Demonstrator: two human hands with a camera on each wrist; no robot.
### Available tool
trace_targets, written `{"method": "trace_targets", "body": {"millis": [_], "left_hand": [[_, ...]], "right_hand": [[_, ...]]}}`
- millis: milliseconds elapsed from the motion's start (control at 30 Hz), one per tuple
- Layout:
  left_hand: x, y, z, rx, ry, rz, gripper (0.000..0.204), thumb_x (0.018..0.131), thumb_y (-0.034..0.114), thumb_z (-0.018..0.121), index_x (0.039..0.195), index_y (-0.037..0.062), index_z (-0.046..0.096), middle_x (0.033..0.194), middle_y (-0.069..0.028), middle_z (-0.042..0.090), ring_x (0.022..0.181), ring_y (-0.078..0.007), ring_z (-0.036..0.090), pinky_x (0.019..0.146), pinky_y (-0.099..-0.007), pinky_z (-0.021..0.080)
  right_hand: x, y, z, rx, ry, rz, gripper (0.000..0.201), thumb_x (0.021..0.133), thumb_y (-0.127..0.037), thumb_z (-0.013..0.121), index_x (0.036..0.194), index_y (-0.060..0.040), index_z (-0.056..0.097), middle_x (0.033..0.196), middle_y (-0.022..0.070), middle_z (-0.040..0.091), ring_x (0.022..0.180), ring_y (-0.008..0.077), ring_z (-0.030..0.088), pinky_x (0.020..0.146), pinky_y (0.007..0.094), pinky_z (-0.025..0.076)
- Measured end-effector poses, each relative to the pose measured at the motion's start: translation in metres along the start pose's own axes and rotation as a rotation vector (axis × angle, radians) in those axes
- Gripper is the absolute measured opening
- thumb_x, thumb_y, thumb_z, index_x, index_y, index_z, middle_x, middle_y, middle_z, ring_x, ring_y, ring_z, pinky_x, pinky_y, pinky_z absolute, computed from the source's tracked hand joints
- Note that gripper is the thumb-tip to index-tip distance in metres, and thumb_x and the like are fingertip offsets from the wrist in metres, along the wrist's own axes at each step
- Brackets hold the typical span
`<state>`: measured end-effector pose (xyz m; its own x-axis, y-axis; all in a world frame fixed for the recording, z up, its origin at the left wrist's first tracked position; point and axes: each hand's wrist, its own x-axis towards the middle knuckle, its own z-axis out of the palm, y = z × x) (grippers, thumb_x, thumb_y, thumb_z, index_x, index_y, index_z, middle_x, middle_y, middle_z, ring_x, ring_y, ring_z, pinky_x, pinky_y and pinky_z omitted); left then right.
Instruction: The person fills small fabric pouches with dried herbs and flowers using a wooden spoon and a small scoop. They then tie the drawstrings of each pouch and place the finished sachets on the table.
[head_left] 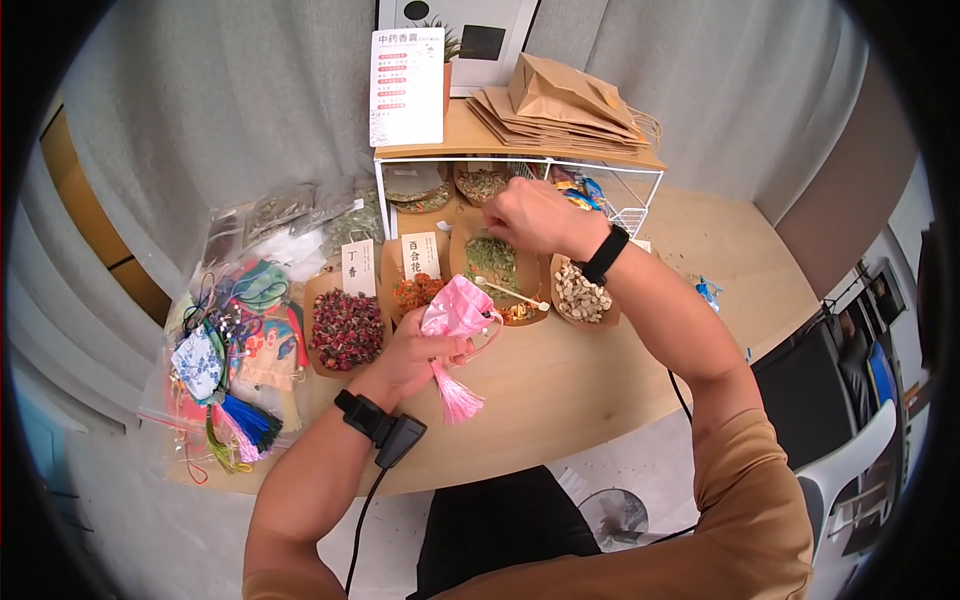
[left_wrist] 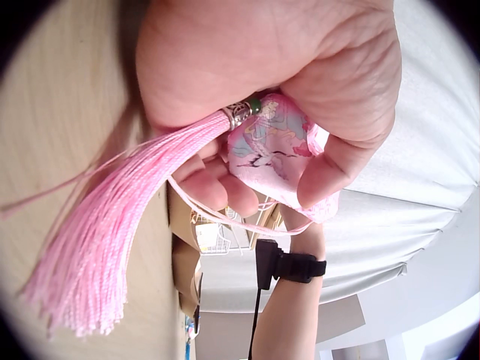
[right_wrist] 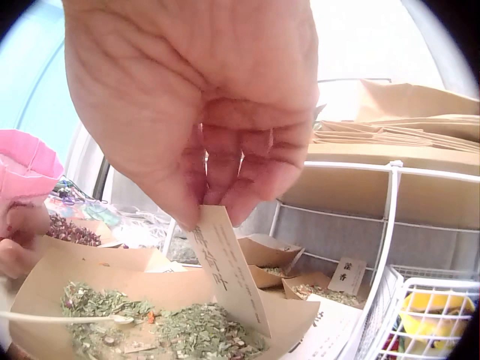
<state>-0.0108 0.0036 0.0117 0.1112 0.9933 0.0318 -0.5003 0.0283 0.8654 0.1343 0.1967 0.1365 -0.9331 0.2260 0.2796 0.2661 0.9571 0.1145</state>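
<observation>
A pink pouch (head_left: 458, 308) with a long tassel (left_wrist: 97, 240) is held upright by the left hand (head_left: 415, 355), thumb and fingers round its cloth. In the right wrist view the pouch's mouth (right_wrist: 28, 161) looks open. Over a paper tray of green dried leaves (right_wrist: 202, 330), the right hand (right_wrist: 202, 112) pinches the top of a small printed card (right_wrist: 231, 266) whose lower end reaches the leaves. A light-coloured thin stick (head_left: 512, 292) lies across the tray. In the head view the right hand (head_left: 535, 218) hides the card.
Trays of dark red buds (head_left: 347, 330), orange flowers (head_left: 415, 292) and pale slices (head_left: 583, 295) stand alongside. Behind them is a white-framed shelf (head_left: 520, 150) bearing paper bags (head_left: 560, 105). Pouches and tassels (head_left: 240, 350) are heaped at the left, with a printed sign (head_left: 407, 90) at the back.
</observation>
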Motion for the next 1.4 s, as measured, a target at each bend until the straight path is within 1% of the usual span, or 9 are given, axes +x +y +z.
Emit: {"method": "trace_targets", "body": {"millis": [433,533,700,767,900,1100,1300,1333,1400], "left_hand": [[0.001,0.0,-0.001,0.002,-0.015,0.019,0.034,0.077,0.004,0.069,0.11,-0.0015,0.06,0.088,-0.0077,0.067,0.076,-0.0153,0.061,0.071,-0.03,0.049],[-0.001,0.002,0.003,0.0,0.027,-0.002,0.031,0.075,0.003,0.072,0.104,0.0026,0.061,0.089,-0.0054,0.065,0.079,-0.0137,0.061,0.069,-0.0291,0.048],[0.0,0.003,0.0,0.013,0.008,-0.011,0.033,0.075,0.003,0.072,0.107,0.0014,0.061,0.091,-0.0057,0.065,0.079,-0.0142,0.062,0.069,-0.0295,0.049],[0.0,0.003,-0.001,0.012,-0.001,-0.004,0.034,0.076,0.002,0.071,0.107,0.001,0.06,0.092,-0.006,0.065,0.079,-0.0143,0.062,0.069,-0.0296,0.049],[0.0,0.002,-0.002,0.0,-0.007,0.006,0.035,0.076,0.001,0.07,0.109,0.0006,0.06,0.093,-0.0064,0.065,0.08,-0.0144,0.062,0.068,-0.0297,0.049],[0.001,0.0,-0.001,-0.013,-0.001,0.009,0.035,0.075,0.001,0.07,0.109,0.0003,0.059,0.093,-0.0068,0.065,0.08,-0.0146,0.063,0.068,-0.0297,0.049],[0.002,-0.001,-0.004,0.014,-0.024,0.022,0.034,0.077,0.001,0.068,0.11,-0.0022,0.061,0.089,-0.0098,0.067,0.077,-0.0163,0.063,0.07,-0.0295,0.05],[0.002,-0.001,-0.005,0.025,-0.028,0.031,0.034,0.077,0.002,0.068,0.11,-0.0033,0.061,0.089,-0.0108,0.068,0.076,-0.017,0.064,0.07,-0.0298,0.05],[0.001,-0.001,-0.004,0.022,-0.024,0.031,0.035,0.077,0.002,0.068,0.11,-0.0035,0.061,0.088,-0.0105,0.068,0.076,-0.0169,0.063,0.071,-0.03,0.05]], "right_hand": [[-0.03,-0.02,-0.018,0.071,-0.022,-0.06,0.007,0.074,-0.008,0.065,0.07,-0.0032,0.063,0.067,0.0159,0.063,0.066,0.036,0.062,0.061,0.0437,0.05],[-0.029,-0.015,-0.024,0.055,0.032,-0.016,0.004,0.074,-0.006,0.065,0.072,-0.0026,0.062,0.07,0.0151,0.064,0.067,0.0348,0.063,0.061,0.0428,0.049],[-0.008,0.0,-0.005,0.034,0.095,0.046,0.005,0.073,-0.007,0.065,0.074,-0.0025,0.063,0.069,0.0154,0.064,0.067,0.0354,0.062,0.061,0.0434,0.049],[-0.005,0.002,0.003,0.011,0.094,0.006,0.006,0.074,-0.008,0.065,0.075,-0.0026,0.063,0.07,0.0154,0.064,0.067,0.0355,0.062,0.061,0.0434,0.049],[-0.011,-0.007,-0.007,0.018,-0.037,-0.044,0.007,0.075,-0.009,0.066,0.075,-0.0028,0.063,0.07,0.0155,0.064,0.068,0.0357,0.062,0.061,0.0433,0.049],[-0.024,-0.018,-0.027,0.11,-0.062,-0.142,0.006,0.076,-0.008,0.067,0.076,-0.0029,0.065,0.068,0.0157,0.063,0.067,0.0358,0.062,0.061,0.0432,0.049],[-0.007,-0.001,-0.033,0.056,0.09,0.021,0.008,0.077,-0.007,0.067,0.082,-0.0013,0.067,0.075,0.0164,0.067,0.072,0.0342,0.065,0.065,0.0398,0.051],[-0.002,0.002,-0.032,0.1,0.062,0.096,0.011,0.079,-0.008,0.066,0.087,-0.0004,0.067,0.08,0.0184,0.067,0.076,0.0352,0.065,0.069,0.0401,0.052],[0.007,0.017,-0.017,0.16,0.098,0.122,0.01,0.081,-0.01,0.063,0.085,-0.0016,0.067,0.077,0.0197,0.066,0.076,0.0375,0.064,0.069,0.0429,0.052]]}}
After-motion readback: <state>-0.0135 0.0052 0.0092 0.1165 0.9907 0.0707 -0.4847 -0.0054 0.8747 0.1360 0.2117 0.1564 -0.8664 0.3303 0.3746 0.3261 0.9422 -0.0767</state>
